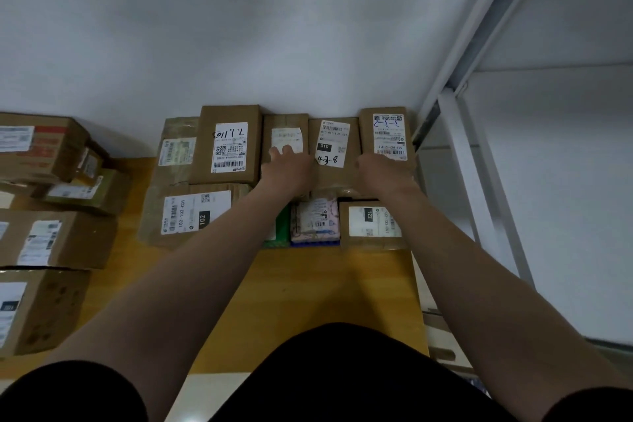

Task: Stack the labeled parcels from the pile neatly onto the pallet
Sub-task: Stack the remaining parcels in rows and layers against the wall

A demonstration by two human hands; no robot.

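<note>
Both arms reach forward over the wooden pallet (308,284) to the far row of parcels against the wall (239,27). The left hand (289,166) lies flat, fingers spread, on top of the parcel with the torn label (286,134). The right hand (382,169) presses on the near end of the parcel marked 3-3-2 (387,134), its fingers curled over the edge; whether it grips or merely pushes, I cannot tell. Between the two hands sits the parcel marked 4-3-8 (334,144), touching its neighbours on both sides. Neither hand holds anything lifted.

Just left of the left hand stands a taller parcel marked 7.1.1103 (227,144), and nearer the body than both hands lie the parcel marked 102 (195,212), a pink soft packet (317,219) and the parcel marked 122 (371,223). The remaining pile (44,216) waits well off to the left of the left hand.

The step looks like squaring up the back row. Risks from here: uneven pressure from the two hands could skew the middle parcel and open gaps; the row's tops sit at differing heights, so anything stacked above may rock; and the soft packet in the front row offers poor support and could let an upper layer tilt toward the body.
</note>
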